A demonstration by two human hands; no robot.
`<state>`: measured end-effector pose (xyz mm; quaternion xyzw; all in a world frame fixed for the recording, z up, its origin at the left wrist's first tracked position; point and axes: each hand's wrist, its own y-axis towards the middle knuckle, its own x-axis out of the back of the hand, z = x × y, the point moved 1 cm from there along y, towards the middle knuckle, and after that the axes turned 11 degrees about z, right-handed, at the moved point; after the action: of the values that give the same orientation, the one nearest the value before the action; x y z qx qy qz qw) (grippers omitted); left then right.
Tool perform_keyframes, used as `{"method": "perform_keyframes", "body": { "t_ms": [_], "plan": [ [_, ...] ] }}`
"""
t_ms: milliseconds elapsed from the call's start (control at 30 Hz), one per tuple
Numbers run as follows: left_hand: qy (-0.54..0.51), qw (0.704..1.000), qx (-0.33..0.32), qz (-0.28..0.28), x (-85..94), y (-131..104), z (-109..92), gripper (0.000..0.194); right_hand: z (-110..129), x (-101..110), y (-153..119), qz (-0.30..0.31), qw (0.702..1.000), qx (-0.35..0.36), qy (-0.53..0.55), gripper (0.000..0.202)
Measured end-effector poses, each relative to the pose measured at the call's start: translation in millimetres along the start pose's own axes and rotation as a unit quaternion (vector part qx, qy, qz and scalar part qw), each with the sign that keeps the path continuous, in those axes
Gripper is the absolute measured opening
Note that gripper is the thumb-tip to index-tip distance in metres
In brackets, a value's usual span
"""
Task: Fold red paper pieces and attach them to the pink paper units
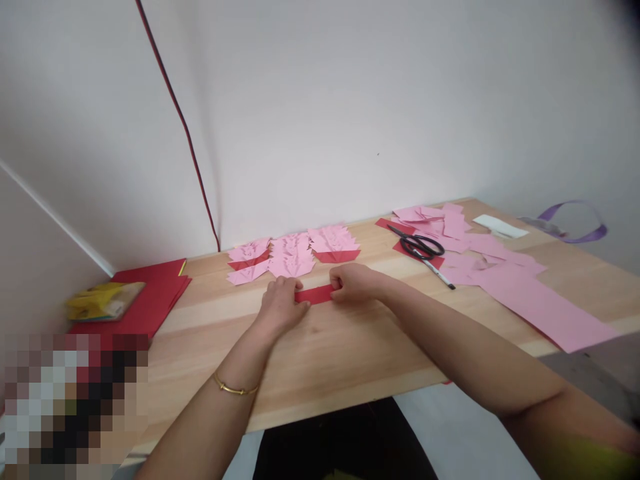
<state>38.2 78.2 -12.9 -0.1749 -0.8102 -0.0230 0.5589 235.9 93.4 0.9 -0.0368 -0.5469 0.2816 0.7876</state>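
Note:
A small red paper strip [314, 295] lies on the wooden table in front of me, between my two hands. My left hand [284, 303] grips its left end, the thumb at the near edge and the fingers at the far side. At the other end, my right hand [353, 283] has curled fingers closed on the paper. Just beyond, pink cut-paper pieces [291, 253] with jagged edges lie in a cluster, some with red paper pieces [337, 256] along their lower edges.
Black-handled scissors [423, 247] and a pen [440, 273] lie to the right, among pink paper scraps [480, 250] and a long pink sheet [550, 307]. Red sheets [167, 300] carry a yellow packet [103, 301] at the left. A cable [187, 133] hangs down the wall.

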Motion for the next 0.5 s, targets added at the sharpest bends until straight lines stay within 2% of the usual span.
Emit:
{"method": "perform_keyframes", "body": {
  "t_ms": [167,300,400,500],
  "plan": [
    [-0.009,1.0,0.008,0.01,1.4,2,1,0.021,-6,5,-3,0.022,0.998,0.017,0.052,0.01],
    [-0.017,1.0,0.0,-0.002,4.0,3,1,0.019,-4,7,-3,-0.029,0.994,0.057,0.085,0.017],
    [-0.039,0.999,-0.004,-0.003,5.6,2,-1,0.02,3,7,-3,-0.068,0.99,0.096,0.077,0.03],
    [-0.077,0.997,-0.015,0.02,5.0,1,-2,0.018,7,6,-3,-0.058,0.991,0.1,0.06,0.038]
  ]
}}
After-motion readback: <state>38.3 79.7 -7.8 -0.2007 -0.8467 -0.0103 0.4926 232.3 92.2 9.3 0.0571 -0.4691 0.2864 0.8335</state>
